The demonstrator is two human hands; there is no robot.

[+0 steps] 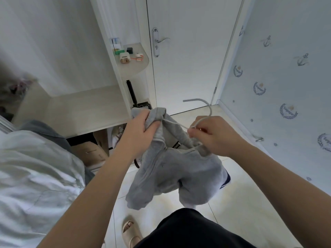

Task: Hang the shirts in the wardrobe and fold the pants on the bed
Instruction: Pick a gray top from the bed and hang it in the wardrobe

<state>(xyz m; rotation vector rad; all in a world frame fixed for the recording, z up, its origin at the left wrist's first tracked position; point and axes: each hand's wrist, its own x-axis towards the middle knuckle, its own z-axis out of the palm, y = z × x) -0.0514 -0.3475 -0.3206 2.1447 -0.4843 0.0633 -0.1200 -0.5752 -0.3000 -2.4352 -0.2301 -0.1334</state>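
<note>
A grey zip-up hooded top hangs in front of me over the tiled floor. My left hand grips a bunch of its hood fabric at the upper left. My right hand pinches the white drawstring and holds the collar together with a grey hanger, whose hook curves up above my fingers. The hanger's shoulders are hidden inside the top. The open wardrobe stands to the left, its pale shelf at about hand height.
Pale garments hang in the wardrobe at the left. A corner shelf with small items sits beside a white shut door. Cardboard boxes sit under the wardrobe shelf. A patterned wall closes the right side.
</note>
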